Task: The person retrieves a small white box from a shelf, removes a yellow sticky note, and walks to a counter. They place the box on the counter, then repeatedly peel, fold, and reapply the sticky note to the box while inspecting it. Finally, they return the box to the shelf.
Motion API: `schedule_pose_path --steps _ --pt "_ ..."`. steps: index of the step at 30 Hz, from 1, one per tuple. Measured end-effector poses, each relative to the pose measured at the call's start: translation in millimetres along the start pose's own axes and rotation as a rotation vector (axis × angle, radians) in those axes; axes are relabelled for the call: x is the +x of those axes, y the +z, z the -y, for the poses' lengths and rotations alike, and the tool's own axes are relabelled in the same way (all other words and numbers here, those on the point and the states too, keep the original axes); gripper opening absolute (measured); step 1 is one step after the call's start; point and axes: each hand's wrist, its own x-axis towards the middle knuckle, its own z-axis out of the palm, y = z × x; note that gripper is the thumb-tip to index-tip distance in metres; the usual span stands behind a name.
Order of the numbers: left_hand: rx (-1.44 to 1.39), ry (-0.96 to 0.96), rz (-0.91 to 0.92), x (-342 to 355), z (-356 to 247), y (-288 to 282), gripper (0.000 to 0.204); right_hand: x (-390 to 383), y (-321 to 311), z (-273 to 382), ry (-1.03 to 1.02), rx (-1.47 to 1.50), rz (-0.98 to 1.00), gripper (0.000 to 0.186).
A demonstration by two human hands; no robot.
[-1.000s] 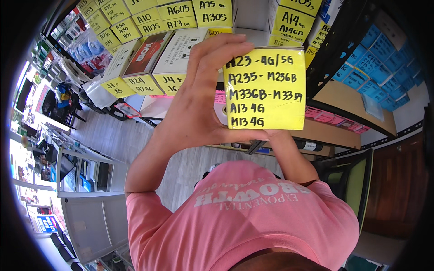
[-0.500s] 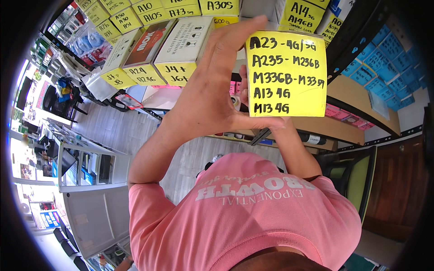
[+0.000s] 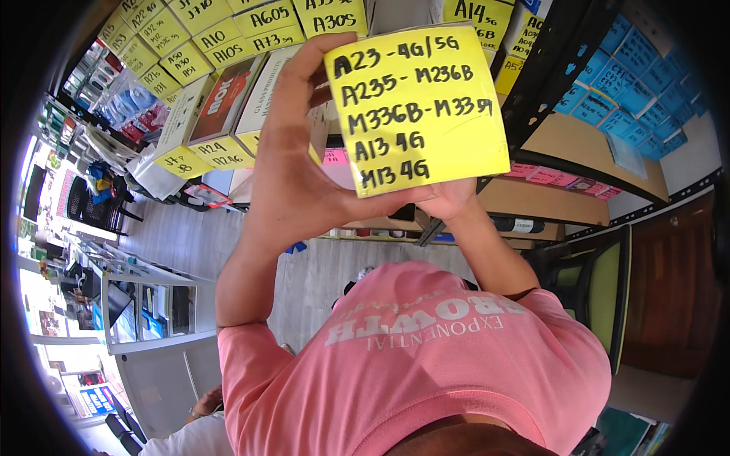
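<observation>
Grey plank floor [image 3: 190,243]; shelves of yellow-labelled boxes [image 3: 228,30]; a wooden door [image 3: 669,296]; daylit white shelving [image 3: 144,304].

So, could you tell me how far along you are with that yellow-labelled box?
Other labelled boxes already sit stacked in rows behind. The left hand and right hand hold the yellow-labelled box up in front of them; it is not yet set down among them.
</observation>
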Motion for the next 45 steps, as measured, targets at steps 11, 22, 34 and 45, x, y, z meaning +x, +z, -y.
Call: schedule_pose_path --steps 11,22,34,45 --pt "0.347 0.463 0.077 6 69 11 0.096 -68 -22 23 0.008 -0.628 -0.456 0.09" --pt "0.409 0.384 0.197 -9 126 47 0.09 -102 -30 13 0.031 -0.517 -0.49 0.087" --pt "0.26 0.127 0.168 -12 115 42 0.098 -99 -33 10 0.103 -0.464 -0.405 0.084" --pt "0.556 -0.109 0.011 -2 96 91 0.04 -97 -38 7 0.128 -0.471 -0.434 0.079"
